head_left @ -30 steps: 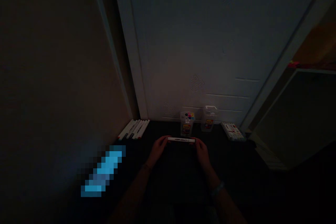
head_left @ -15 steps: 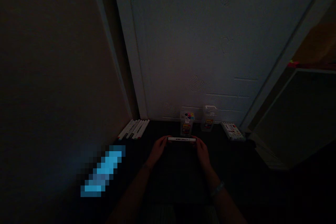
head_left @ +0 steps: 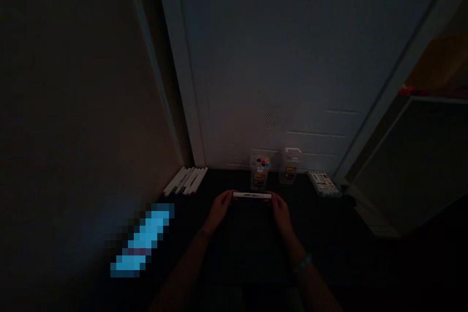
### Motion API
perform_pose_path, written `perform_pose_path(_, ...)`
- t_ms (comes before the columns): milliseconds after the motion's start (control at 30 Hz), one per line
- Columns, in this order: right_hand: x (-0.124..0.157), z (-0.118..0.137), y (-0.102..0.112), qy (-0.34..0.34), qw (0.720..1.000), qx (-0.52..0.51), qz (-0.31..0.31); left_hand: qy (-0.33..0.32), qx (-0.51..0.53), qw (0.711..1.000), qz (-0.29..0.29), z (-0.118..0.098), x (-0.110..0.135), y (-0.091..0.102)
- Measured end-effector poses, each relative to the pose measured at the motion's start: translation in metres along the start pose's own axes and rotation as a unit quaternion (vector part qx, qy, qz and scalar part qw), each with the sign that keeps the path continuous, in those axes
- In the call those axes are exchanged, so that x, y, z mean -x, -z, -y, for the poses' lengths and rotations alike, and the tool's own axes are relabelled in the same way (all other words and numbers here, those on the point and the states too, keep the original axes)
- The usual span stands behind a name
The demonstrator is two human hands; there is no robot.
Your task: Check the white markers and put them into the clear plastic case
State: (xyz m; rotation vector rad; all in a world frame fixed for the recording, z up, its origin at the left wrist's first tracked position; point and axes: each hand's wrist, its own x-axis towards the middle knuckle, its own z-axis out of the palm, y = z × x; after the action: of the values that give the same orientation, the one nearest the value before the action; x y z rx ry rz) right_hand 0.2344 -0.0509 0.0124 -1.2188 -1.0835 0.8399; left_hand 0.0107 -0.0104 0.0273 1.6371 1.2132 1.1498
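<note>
A white marker (head_left: 252, 195) with dark print on its barrel lies level between my two hands. My left hand (head_left: 221, 207) is closed on its left end, and my right hand (head_left: 280, 208) is closed on its right end. Just behind the marker stands a clear plastic box (head_left: 259, 179) with an orange label and several colourful marker ends showing at its top. To the right of that box is a second clear box (head_left: 288, 174) with a handle. The dim light hides the finer details of my fingers.
White markers (head_left: 185, 180) lie in a row at the left of the dark table (head_left: 252, 248). A pack of markers (head_left: 323, 184) lies at the right, near a dark cable (head_left: 349, 197). A pale wall panel (head_left: 263, 58) rises behind. A blurred bright blue screen (head_left: 144, 239) glows at the left.
Both hands and the marker have stayed almost in place, with only a very slight shift downward and left in the picture.
</note>
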Motion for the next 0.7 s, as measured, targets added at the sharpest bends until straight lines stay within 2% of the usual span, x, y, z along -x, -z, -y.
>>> perform_pose_path(700, -0.005, -0.011, 0.002, -0.022, 1.000, -0.003, -0.005, -0.005, -0.001, 1.000, 0.001, 0.008, -0.003, -0.002)
